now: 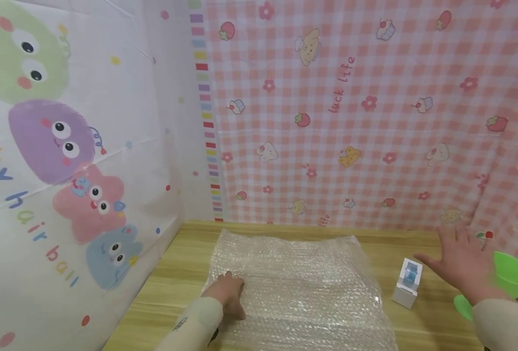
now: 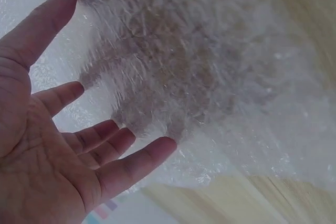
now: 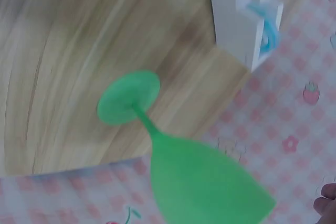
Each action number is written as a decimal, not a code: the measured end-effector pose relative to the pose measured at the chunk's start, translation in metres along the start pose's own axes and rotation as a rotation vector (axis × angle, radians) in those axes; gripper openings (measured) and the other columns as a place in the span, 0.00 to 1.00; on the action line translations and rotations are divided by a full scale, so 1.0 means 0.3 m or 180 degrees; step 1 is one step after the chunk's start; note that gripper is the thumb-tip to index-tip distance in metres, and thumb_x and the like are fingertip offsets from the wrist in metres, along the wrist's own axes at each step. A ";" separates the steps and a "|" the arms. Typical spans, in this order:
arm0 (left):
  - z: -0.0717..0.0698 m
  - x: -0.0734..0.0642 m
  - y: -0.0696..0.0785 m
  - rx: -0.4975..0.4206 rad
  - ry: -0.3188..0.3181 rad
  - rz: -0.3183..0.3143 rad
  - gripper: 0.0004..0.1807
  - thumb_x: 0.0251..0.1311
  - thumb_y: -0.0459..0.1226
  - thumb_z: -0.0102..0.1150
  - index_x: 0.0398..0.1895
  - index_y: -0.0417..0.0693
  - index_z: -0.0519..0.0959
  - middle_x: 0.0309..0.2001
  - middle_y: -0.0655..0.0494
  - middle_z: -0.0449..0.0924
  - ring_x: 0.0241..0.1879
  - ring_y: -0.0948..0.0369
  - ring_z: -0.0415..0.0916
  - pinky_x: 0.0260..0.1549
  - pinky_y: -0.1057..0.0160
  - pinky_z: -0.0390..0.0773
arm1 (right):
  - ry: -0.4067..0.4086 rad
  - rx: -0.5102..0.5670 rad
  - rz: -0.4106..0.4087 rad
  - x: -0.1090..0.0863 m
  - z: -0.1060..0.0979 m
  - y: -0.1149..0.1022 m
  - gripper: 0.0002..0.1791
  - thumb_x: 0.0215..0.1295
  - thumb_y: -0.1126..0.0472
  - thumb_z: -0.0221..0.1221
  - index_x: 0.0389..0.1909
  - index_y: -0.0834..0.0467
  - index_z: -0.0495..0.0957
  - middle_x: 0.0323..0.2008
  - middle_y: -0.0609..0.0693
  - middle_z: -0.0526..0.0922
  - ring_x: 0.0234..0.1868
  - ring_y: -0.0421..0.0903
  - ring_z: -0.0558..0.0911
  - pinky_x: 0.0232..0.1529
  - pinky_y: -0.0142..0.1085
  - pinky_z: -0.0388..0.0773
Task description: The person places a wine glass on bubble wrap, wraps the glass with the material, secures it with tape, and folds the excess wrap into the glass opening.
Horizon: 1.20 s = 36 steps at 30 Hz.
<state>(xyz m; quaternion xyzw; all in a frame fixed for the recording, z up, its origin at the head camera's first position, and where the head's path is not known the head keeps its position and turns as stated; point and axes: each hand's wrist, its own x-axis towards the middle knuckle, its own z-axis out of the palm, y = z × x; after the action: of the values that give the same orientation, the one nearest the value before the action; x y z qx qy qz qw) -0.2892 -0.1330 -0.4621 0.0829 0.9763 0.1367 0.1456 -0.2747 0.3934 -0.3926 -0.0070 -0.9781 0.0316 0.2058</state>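
A sheet of bubble wrap [image 1: 303, 287] lies spread over the wooden table. My left hand [image 1: 226, 292] rests at its left side, fingers loosely bent. In the left wrist view, the fingertips of that hand [image 2: 68, 135] are at the clear bubbled sheet [image 2: 210, 77] without pinching it. Over the table's right side, my right hand [image 1: 465, 263] is held with fingers spread, holding nothing. Beside it stands a green plastic goblet [image 1: 513, 275], partly hidden by the hand; its round base and stem show in the right wrist view, with the bowl [image 3: 205, 182] below.
A small white box-like item with a blue curved part [image 1: 406, 287] stands between the bubble wrap and the right hand. Pink checked cloth [image 1: 351, 97] hangs behind the wooden table [image 1: 153, 312]. A white cartoon-printed sheet [image 1: 123, 97] hangs at the left.
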 end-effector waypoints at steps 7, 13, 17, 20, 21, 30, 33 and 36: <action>0.000 -0.016 0.011 0.0022 0.0090 0.0032 0.41 0.37 0.43 0.83 0.58 0.43 0.76 0.66 0.33 0.65 0.67 0.35 0.59 0.61 0.35 0.64 | 0.0037 0.0231 0.0313 -0.016 -0.037 0.097 0.58 0.56 0.28 0.61 0.66 0.73 0.54 0.57 0.81 0.52 0.59 0.79 0.53 0.56 0.76 0.47; 0.001 -0.012 0.019 0.0046 0.0075 -0.0003 0.41 0.37 0.44 0.83 0.59 0.43 0.76 0.65 0.33 0.65 0.67 0.35 0.59 0.61 0.35 0.65 | 0.0513 0.0684 0.0366 -0.064 -0.030 0.179 0.57 0.56 0.30 0.63 0.62 0.76 0.53 0.52 0.82 0.56 0.57 0.80 0.55 0.54 0.72 0.54; 0.004 -0.008 0.016 0.0074 0.0074 -0.0026 0.43 0.37 0.44 0.83 0.61 0.43 0.76 0.65 0.34 0.66 0.66 0.35 0.60 0.59 0.35 0.67 | 0.0834 0.1584 0.0534 -0.094 -0.010 0.203 0.60 0.61 0.39 0.65 0.75 0.68 0.38 0.71 0.76 0.40 0.72 0.73 0.40 0.65 0.72 0.40; 0.007 -0.010 0.014 0.0116 0.0082 -0.0024 0.43 0.37 0.44 0.83 0.61 0.43 0.76 0.63 0.34 0.67 0.65 0.35 0.61 0.58 0.35 0.68 | 0.1174 0.2106 0.0760 -0.115 0.003 0.202 0.64 0.60 0.42 0.67 0.78 0.57 0.30 0.78 0.60 0.31 0.77 0.57 0.33 0.72 0.60 0.30; 0.009 -0.011 0.014 0.0111 0.0077 -0.0033 0.43 0.37 0.44 0.83 0.61 0.43 0.76 0.63 0.34 0.67 0.65 0.35 0.61 0.58 0.34 0.68 | 0.1305 0.2176 0.0857 -0.121 0.007 0.198 0.64 0.59 0.43 0.68 0.79 0.53 0.30 0.78 0.56 0.31 0.77 0.52 0.33 0.73 0.56 0.30; 0.012 -0.008 0.014 0.0189 0.0135 -0.0029 0.42 0.35 0.44 0.83 0.59 0.43 0.77 0.59 0.37 0.70 0.63 0.37 0.64 0.58 0.36 0.68 | 0.1264 0.2313 0.1947 -0.180 0.046 0.187 0.62 0.58 0.49 0.69 0.78 0.42 0.30 0.78 0.54 0.37 0.77 0.49 0.40 0.75 0.41 0.36; 0.007 -0.007 0.015 0.0185 0.0068 -0.0094 0.43 0.36 0.45 0.83 0.60 0.44 0.76 0.61 0.38 0.69 0.65 0.38 0.63 0.59 0.36 0.68 | 0.1430 0.2466 0.1966 -0.185 0.065 0.176 0.59 0.58 0.52 0.69 0.78 0.43 0.34 0.78 0.54 0.40 0.77 0.46 0.43 0.74 0.37 0.38; 0.002 -0.010 0.019 0.0201 0.0041 -0.0132 0.42 0.37 0.46 0.83 0.60 0.45 0.76 0.61 0.38 0.70 0.65 0.39 0.63 0.59 0.36 0.68 | 0.1574 0.2609 0.1957 -0.185 0.085 0.166 0.56 0.59 0.54 0.67 0.79 0.44 0.38 0.77 0.54 0.42 0.76 0.45 0.45 0.74 0.35 0.39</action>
<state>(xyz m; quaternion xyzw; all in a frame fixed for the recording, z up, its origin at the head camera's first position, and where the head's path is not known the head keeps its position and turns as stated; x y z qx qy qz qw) -0.2856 -0.1280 -0.4601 0.0663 0.9826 0.1033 0.1394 -0.2342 0.4401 -0.4414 -0.2181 -0.7617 0.4644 0.3958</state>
